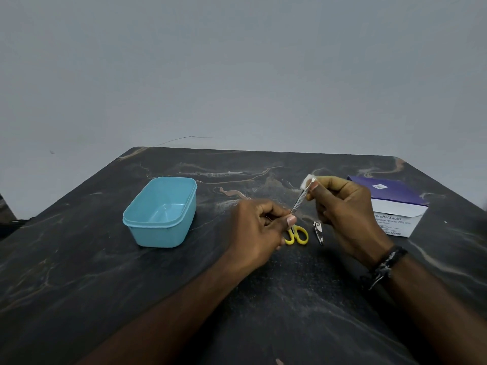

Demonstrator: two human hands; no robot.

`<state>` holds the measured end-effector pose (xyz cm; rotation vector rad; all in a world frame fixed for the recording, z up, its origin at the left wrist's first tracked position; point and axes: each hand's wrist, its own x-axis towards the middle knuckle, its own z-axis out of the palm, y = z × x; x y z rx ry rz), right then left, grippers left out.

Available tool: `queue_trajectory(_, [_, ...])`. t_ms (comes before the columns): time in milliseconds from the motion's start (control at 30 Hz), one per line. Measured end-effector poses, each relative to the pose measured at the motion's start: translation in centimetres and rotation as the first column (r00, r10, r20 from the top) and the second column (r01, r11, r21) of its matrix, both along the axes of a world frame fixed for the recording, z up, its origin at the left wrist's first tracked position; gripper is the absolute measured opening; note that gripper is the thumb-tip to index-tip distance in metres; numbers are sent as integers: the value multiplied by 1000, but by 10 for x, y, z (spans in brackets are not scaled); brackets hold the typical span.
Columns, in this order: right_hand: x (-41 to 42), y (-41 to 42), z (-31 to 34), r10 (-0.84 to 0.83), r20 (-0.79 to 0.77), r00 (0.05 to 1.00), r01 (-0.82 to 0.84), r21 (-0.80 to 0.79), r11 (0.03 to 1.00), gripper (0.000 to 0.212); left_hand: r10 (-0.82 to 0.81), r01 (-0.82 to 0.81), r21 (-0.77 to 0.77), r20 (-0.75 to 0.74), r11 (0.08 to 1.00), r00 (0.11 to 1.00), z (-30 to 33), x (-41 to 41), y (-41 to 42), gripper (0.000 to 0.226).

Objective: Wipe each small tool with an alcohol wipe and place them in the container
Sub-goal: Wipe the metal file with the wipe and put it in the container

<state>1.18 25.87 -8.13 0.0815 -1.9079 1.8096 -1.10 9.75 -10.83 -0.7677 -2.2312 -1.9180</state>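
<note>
My left hand (259, 227) pinches the lower end of metal tweezers (299, 202), which slant up to the right. My right hand (340, 206) pinches a white alcohol wipe (307, 181) around the tweezers' upper tip. Yellow-handled scissors (297, 235) lie on the table just below my left hand, partly hidden by it. A small metal nail clipper (318, 231) lies between my two hands. The light blue container (160, 210) stands open to the left with nothing inside.
A purple and white box of alcohol swabs (395, 206) sits at the right, behind my right hand. The dark marbled table (105, 285) ends at a grey wall. A dark bracelet (384, 264) is on my right wrist.
</note>
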Motion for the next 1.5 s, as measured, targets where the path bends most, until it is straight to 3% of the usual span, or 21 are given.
queue_trajectory(333, [-2,-11,-12,53,75,996,-61,111,992,21,57,-57,9,5,998,998,-1,-4,-2,9])
queue_trajectory(833, [-3,5,0,13,-22,1000,-14,-52,999,24,17,-17,-23,11,1000,1000,1,1,0,6])
queue_trajectory(1100, [-3,-9,-12,52,55,997,-57,100,993,19,55,-54,-14,17,998,998,2,0,-2,13])
queue_trajectory(1500, [0,-8,-6,20,47,999,-23,70,997,20,46,-46,16,-3,999,999,3,-2,-2,4])
